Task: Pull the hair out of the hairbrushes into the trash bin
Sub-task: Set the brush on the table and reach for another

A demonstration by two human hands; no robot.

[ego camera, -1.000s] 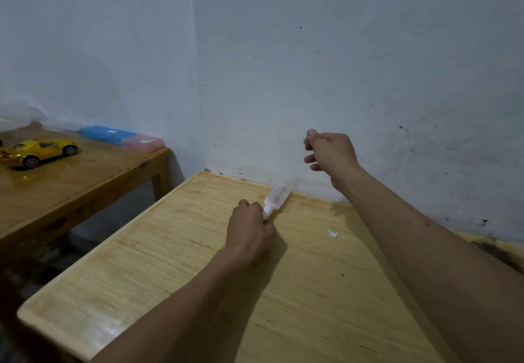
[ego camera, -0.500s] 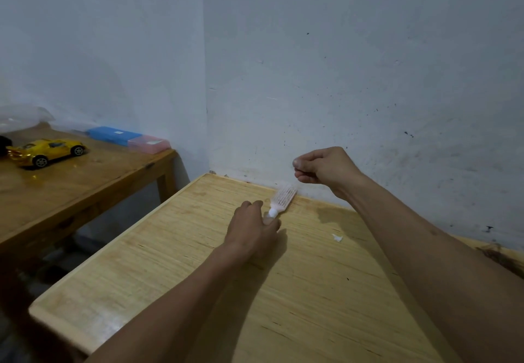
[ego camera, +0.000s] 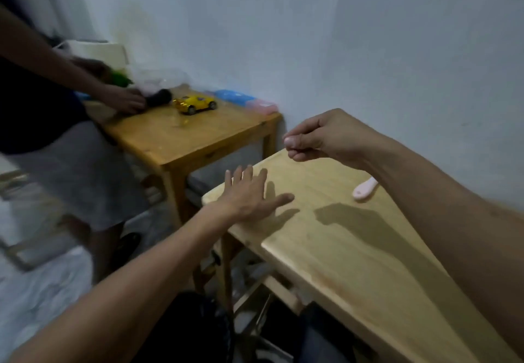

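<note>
Light wooden tabletop [ego camera: 354, 249] runs from lower right up toward the wall corner; a second, darker table [ego camera: 198, 138] stands beyond its far-left end, carrying a yellow toy car [ego camera: 195, 103] and a blue and pink case [ego camera: 243, 101], with another person's hand [ego camera: 124, 102] resting on a dark object there. No trash bin visible in this view; judged to lie off-frame, likely to the left or below. Left hand [ego camera: 249, 195] lies flat on the tabletop's near-left corner, fingers straight and spread, holding nothing. Right hand [ego camera: 317, 138] is raised above the tabletop's far end, fingers curled, thumb and forefinger pressed together in a pinch grip; whether any hair sits in that pinch cannot be told, too fine and the frame too blurred. Hairbrush [ego camera: 365, 189]: only the pale pink handle shows, lying on the tabletop just right of and below the right hand, its head hidden behind the right forearm. Long axis runs from the handle end at lower left up and right under the forearm. Key relation: the brush lies behind the pinch, on the wrist side, so the right hand is the nearer one; the left hand is well apart from it, across bare wood. Judgement: the pinch points left, away from the brush, consistent with carrying pulled hair toward a bin.
</note>
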